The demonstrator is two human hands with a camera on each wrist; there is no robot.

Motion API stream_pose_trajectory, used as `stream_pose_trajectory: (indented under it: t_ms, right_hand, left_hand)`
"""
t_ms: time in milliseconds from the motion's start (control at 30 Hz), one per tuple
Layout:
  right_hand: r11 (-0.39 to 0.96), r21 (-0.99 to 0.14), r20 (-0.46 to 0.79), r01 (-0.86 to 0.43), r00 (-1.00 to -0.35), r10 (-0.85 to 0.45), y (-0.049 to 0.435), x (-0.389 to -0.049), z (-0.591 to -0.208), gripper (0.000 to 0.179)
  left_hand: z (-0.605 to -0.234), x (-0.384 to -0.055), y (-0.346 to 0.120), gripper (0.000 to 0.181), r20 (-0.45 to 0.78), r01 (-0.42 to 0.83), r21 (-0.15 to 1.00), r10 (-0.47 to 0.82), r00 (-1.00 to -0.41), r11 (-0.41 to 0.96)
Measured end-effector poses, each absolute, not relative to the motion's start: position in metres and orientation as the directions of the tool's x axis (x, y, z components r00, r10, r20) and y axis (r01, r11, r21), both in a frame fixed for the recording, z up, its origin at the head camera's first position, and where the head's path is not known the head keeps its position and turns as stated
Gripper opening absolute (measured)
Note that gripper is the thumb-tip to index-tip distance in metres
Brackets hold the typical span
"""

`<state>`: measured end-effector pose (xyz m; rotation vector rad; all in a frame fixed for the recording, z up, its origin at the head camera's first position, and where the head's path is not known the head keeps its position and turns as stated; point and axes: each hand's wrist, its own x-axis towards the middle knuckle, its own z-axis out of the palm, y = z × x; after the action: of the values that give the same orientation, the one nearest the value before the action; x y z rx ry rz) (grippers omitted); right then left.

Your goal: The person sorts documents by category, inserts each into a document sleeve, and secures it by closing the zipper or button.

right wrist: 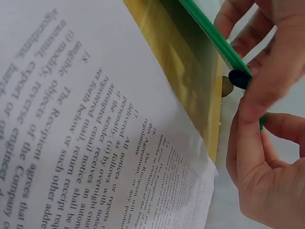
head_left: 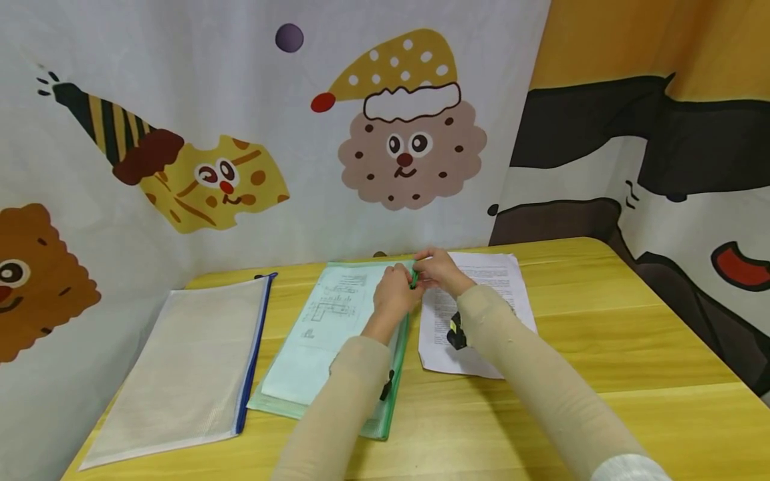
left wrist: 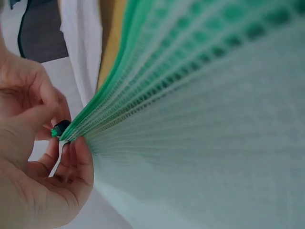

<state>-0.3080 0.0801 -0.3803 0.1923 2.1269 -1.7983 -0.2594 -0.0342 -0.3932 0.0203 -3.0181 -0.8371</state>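
Note:
A green-edged mesh zip document bag (head_left: pixel 331 321) lies on the table, and a sheet with line drawings (head_left: pixel 327 334) shows on or through it. At the far right corner my left hand (head_left: pixel 394 294) pinches the bag's green zipper edge (left wrist: pixel 97 98). Fingers of my right hand (head_left: pixel 442 270) pinch the zipper's end at the same corner. A dark zipper slider (left wrist: pixel 61 128) sits between the two hands, with a green tip past it. In the right wrist view fingers partly hide the slider (right wrist: pixel 239 79), so which hand holds it is unclear. Printed paper (right wrist: pixel 95 119) lies beneath my right arm.
Left of the green bag lies a whitish zip bag (head_left: pixel 186 361) with a blue zipper edge. The printed sheets (head_left: pixel 499 280) rest on the yellow wooden table (head_left: pixel 601 347) to the right. A cartoon-printed curtain (head_left: pixel 240 100) hangs along the table's back edge.

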Motion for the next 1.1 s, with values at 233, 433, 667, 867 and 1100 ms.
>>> stream_pose_trajectory:
  t_ms: [233, 433, 667, 867, 1100]
  right_hand:
    - [0.219, -0.921, -0.35, 0.321, -0.93, -0.112, 0.081, -0.308, -0.38, 0.043]
    - [0.241, -0.917, -0.34, 0.319, -0.939, -0.053, 0.079, -0.308, -0.38, 0.038]
    - [0.171, -0.926, -0.345, 0.336, -0.938, -0.028, 0.08, -0.308, -0.381, 0.036]
    - [0.122, -0.927, -0.359, 0.354, -0.933, -0.026, 0.081, -0.309, -0.381, 0.02]
    - [0.098, -0.927, -0.366, 0.361, -0.93, -0.038, 0.077, -0.309, -0.382, 0.025]
  left_hand:
    - [-0.39, -0.258, -0.03, 0.021, 0.021, 0.024, 0.43, 0.017, -1.0, 0.902]
    - [-0.385, -0.255, -0.027, 0.018, 0.043, 0.05, 0.45, 0.034, -0.999, 0.892]
    - [-0.381, -0.249, -0.034, 0.01, 0.036, 0.071, 0.442, 0.061, -0.997, 0.894]
    - [-0.377, -0.243, -0.047, 0.012, 0.03, 0.065, 0.551, 0.058, -0.998, 0.832]
    - [-0.374, -0.238, -0.056, 0.014, -0.053, 0.009, 0.62, 0.053, -0.997, 0.785]
